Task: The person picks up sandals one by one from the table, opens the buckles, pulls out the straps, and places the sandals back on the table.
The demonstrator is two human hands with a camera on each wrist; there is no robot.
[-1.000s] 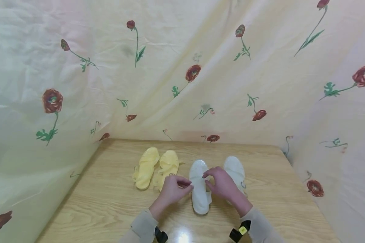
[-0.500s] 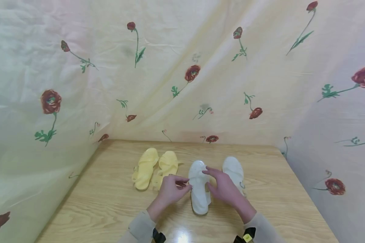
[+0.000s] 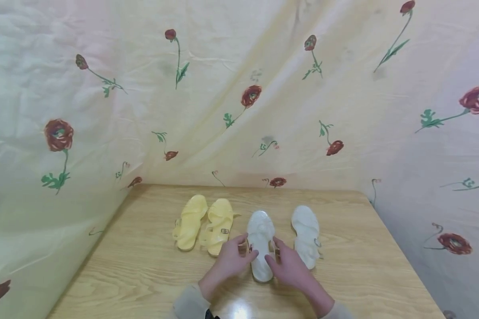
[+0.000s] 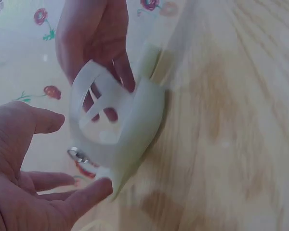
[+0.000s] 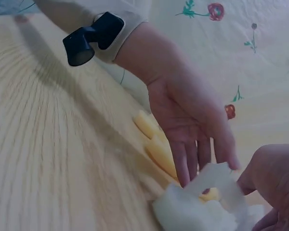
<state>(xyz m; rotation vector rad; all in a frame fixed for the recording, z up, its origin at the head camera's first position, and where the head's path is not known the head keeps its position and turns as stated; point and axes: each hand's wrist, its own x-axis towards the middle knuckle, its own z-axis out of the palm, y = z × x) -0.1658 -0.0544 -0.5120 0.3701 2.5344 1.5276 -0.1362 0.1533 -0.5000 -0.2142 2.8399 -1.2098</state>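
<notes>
The grip of the left hand (image 3: 230,258) is spread, with thumb and index finger held apart at the left edge of the near white sandal (image 3: 261,243). The right hand (image 3: 289,266) is set along the opposite edge; whether a strap is pinched there cannot be told.

The sandal is seen lying sole down on the table (image 3: 135,270), between the two hands. Read in the head view, its long axis is run from 12 to 6 o'clock, with the toe end at 12. It is found between 2 and 3 o'clock from the left hand and at about 10 from the right; neither hand can be judged clearly nearer. The metal buckle (image 4: 78,155) is carried on the sandal's left side, close to the left fingers.

Farther out, the other white sandal (image 3: 304,230) is placed near 3 o'clock, its toe end turned slightly toward 11. Two yellow sandals (image 3: 191,221) are set toward 9 to 10 o'clock. At 12, the table is backed by a flowered cloth (image 3: 207,110).
</notes>
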